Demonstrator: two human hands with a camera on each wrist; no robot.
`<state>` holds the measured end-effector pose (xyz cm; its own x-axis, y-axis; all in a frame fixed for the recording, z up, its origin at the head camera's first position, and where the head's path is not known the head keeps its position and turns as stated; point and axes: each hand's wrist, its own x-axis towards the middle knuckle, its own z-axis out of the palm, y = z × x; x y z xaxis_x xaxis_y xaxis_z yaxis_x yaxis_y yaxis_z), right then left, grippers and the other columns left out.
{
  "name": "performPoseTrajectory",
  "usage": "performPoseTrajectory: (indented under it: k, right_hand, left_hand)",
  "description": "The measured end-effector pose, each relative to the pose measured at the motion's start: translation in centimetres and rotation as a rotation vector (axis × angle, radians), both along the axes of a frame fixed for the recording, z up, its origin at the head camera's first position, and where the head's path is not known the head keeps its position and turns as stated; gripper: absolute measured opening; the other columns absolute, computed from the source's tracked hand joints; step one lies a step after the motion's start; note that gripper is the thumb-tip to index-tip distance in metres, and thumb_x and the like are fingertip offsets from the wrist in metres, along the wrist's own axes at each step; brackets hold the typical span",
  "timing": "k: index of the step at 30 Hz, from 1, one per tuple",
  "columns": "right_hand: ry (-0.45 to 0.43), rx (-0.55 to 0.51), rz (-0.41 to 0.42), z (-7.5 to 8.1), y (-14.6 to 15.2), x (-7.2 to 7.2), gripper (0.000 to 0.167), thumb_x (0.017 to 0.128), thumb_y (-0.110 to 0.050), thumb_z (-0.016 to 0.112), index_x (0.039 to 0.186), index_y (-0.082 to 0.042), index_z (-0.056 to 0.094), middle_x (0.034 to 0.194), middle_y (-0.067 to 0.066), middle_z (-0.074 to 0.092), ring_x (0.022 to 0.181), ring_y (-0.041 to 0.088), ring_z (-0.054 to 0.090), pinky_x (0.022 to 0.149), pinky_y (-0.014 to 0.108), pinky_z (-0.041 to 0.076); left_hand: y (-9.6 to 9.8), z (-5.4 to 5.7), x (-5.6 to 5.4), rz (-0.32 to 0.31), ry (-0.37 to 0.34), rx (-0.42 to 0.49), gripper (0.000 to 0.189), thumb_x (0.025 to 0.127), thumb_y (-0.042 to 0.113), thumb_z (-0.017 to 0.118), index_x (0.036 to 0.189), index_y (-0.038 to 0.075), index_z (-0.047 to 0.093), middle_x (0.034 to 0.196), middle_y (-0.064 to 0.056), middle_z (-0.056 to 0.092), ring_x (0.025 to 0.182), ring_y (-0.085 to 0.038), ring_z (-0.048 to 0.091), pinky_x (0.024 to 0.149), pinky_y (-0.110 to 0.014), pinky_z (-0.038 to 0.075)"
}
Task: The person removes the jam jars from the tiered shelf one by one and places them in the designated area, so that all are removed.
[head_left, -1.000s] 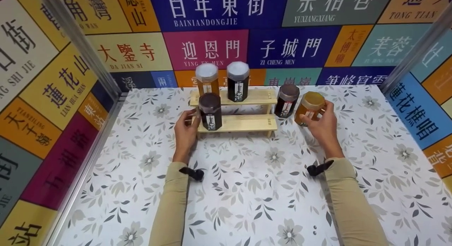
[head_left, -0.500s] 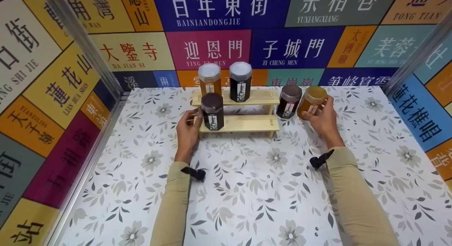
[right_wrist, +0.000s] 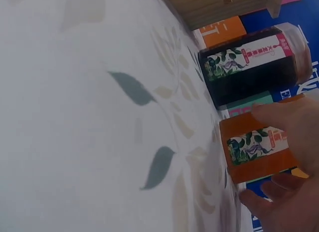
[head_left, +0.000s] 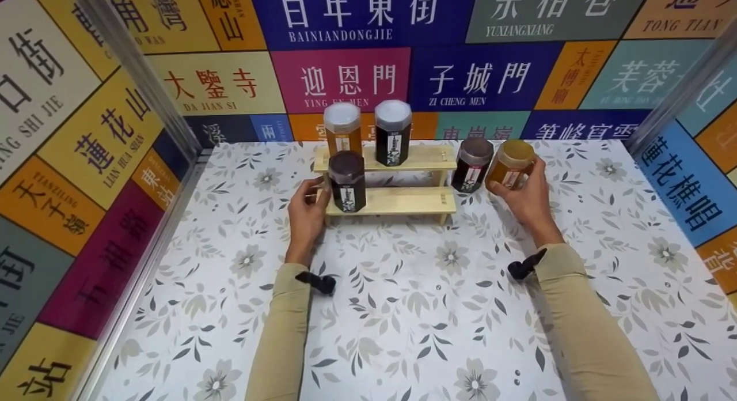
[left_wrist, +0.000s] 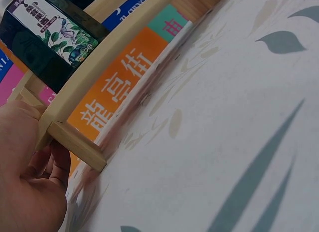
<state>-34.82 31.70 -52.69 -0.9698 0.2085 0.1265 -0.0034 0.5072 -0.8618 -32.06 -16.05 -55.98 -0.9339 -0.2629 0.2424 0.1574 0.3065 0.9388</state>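
My left hand (head_left: 307, 216) grips the left end of a two-tier wooden rack (head_left: 409, 201); in the left wrist view its fingers curl beneath the end of the lower board. A dark jar (head_left: 348, 185) stands on that lower tier, close to those fingers. On the upper tier are an amber jar with a pale lid (head_left: 342, 127) and a dark jar with a pale lid (head_left: 392, 134). To the right, my right hand (head_left: 531, 199) holds an amber jar with a yellow lid (head_left: 511, 162) between thumb and fingers. Whether its base touches the table I cannot tell.
A dark jar with a red-topped label (head_left: 472, 166) stands on the table between the rack and the held jar. The floral tabletop (head_left: 391, 320) extends toward me. Panels with large lettering (head_left: 339, 78) rise behind and at both sides.
Over the past second my right hand has moved the amber jar slightly back, close beside the dark jar on the table. The left hand keeps its hold on the rack.
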Motion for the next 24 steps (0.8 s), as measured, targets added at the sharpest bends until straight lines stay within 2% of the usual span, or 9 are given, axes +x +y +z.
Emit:
performPoseTrajectory:
  k: [5, 9, 11, 14, 17, 21, 24]
  right_hand:
    - [0.133, 0.062, -0.089, 0.8, -1.1, 0.8, 0.106, 0.094, -0.032, 0.086, 0.172, -0.016, 0.015, 0.177, 0.013, 0.025, 0.166, 0.030, 0.024, 0.136, 0.052, 0.020]
    - [0.286, 0.099, -0.143, 2.0, -3.1, 1.4, 0.098, 0.094, -0.033, 0.085, 0.170, -0.016, 0.025, 0.175, 0.011, 0.030, 0.163, 0.027, 0.028, 0.134, 0.050, 0.026]
    - [0.379, 0.114, -0.131, 2.5, -4.7, 1.8, 0.092, 0.094, -0.030, 0.086, 0.166, -0.014, 0.032, 0.171, 0.012, 0.036, 0.159, 0.028, 0.033, 0.133, 0.048, 0.029]
    - [0.510, 0.106, -0.059, 3.1, -7.6, 2.5, 0.082, 0.092, -0.022, 0.088, 0.160, -0.008, 0.043, 0.163, 0.014, 0.047, 0.151, 0.030, 0.042, 0.129, 0.048, 0.033]
    - [0.577, 0.074, 0.069, 3.5, -11.0, 3.4, 0.075, 0.092, -0.015, 0.087, 0.156, -0.003, 0.049, 0.157, 0.016, 0.053, 0.147, 0.032, 0.049, 0.126, 0.051, 0.037]
    - [0.538, 0.012, 0.214, 3.6, -15.1, 4.8, 0.072, 0.094, -0.015, 0.085, 0.155, -0.004, 0.050, 0.156, 0.014, 0.056, 0.142, 0.034, 0.054, 0.120, 0.053, 0.045]
    - [0.499, -0.055, 0.291, 3.3, -17.7, 5.6, 0.070, 0.093, -0.012, 0.085, 0.153, -0.003, 0.051, 0.154, 0.015, 0.058, 0.141, 0.033, 0.056, 0.118, 0.051, 0.049]
  left_hand:
    - [0.0, -0.1, 0.0, -0.005, 0.010, -0.003, 0.023, 0.105, 0.026, 0.074, 0.128, 0.022, 0.076, 0.117, -0.009, 0.075, 0.095, -0.023, 0.066, 0.083, -0.034, 0.052]
    - [0.0, -0.1, -0.1, 0.000, 0.006, -0.008, 0.023, 0.105, 0.026, 0.074, 0.128, 0.022, 0.076, 0.117, -0.008, 0.075, 0.096, -0.022, 0.066, 0.084, -0.034, 0.052]
    - [-0.1, -0.1, -0.1, 0.004, 0.003, -0.011, 0.023, 0.104, 0.026, 0.074, 0.127, 0.022, 0.076, 0.117, -0.008, 0.075, 0.096, -0.022, 0.065, 0.084, -0.034, 0.052]
    - [-0.2, 0.0, -0.2, 0.009, -0.002, -0.011, 0.023, 0.104, 0.024, 0.074, 0.127, 0.021, 0.076, 0.118, -0.007, 0.075, 0.096, -0.022, 0.066, 0.084, -0.034, 0.052]
    - [-0.2, 0.0, -0.2, 0.011, -0.002, -0.009, 0.022, 0.104, 0.025, 0.074, 0.126, 0.022, 0.076, 0.118, -0.006, 0.075, 0.096, -0.022, 0.066, 0.084, -0.034, 0.052]
    - [-0.1, -0.1, -0.2, 0.003, 0.001, -0.008, 0.024, 0.105, 0.025, 0.073, 0.128, 0.021, 0.076, 0.119, -0.007, 0.076, 0.098, -0.022, 0.067, 0.085, -0.034, 0.053]
    - [0.0, -0.1, -0.2, -0.001, 0.007, -0.009, 0.025, 0.105, 0.024, 0.074, 0.129, 0.019, 0.076, 0.119, -0.008, 0.076, 0.099, -0.023, 0.068, 0.086, -0.035, 0.053]
